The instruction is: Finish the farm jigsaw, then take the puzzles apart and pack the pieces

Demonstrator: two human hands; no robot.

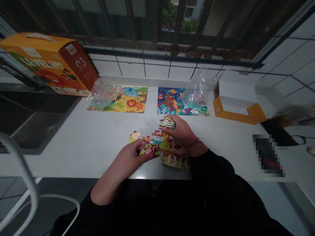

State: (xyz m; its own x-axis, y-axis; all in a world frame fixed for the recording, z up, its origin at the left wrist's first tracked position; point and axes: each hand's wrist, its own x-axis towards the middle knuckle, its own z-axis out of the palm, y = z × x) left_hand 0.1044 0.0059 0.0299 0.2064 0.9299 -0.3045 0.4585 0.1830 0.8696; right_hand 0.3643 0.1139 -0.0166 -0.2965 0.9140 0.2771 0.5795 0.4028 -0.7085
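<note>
A partly built jigsaw puzzle point(172, 154) lies on the white counter point(93, 141) near its front edge. My left hand point(134, 154) is closed on a loose puzzle piece point(145, 150) at the puzzle's left side. My right hand point(180, 131) is closed round a small stack of puzzle pieces point(166, 123), held just above the puzzle's far edge. Another loose piece point(135, 134) rests on the counter to the left of the puzzle.
Two finished puzzles point(128, 100) point(172, 101) lie further back, each partly under a clear plastic bag point(103, 93) point(199, 88). An orange puzzle box point(44, 62) stands at the back left, an open white-and-orange tray point(237, 105) at the right. A sink point(31, 127) is at the left.
</note>
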